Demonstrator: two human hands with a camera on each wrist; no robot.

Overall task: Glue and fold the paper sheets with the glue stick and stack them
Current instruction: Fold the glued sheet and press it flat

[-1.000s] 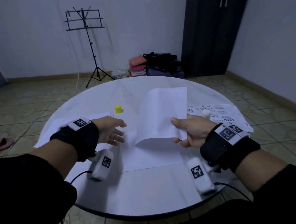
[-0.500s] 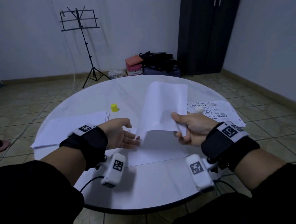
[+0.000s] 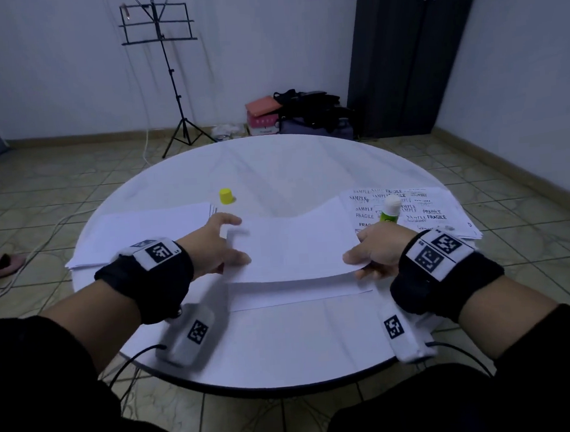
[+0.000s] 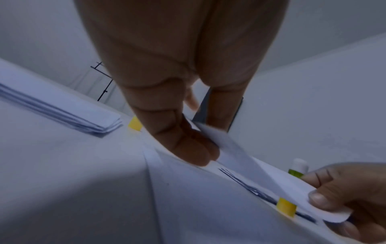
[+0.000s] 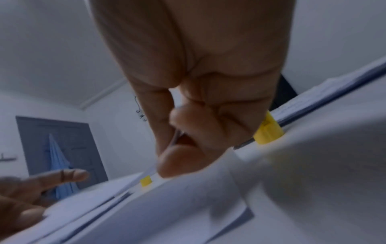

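Both forearms reach forward over the tabletop, each in a dark sleeve and with a black wrist band that carries a white block with a black square code. The left hand [image 3: 216, 246] is turned with its thumb side up; its fingers [image 4: 188, 148] are bent downward and close together, and the thumb lies opposite them, so it pinches a thin edge between them. The right hand [image 3: 375, 253] is held lower and nearer to the body, with the fingers curled inward and the thumb [image 4: 325, 200] pressed flat on top, also pinching.
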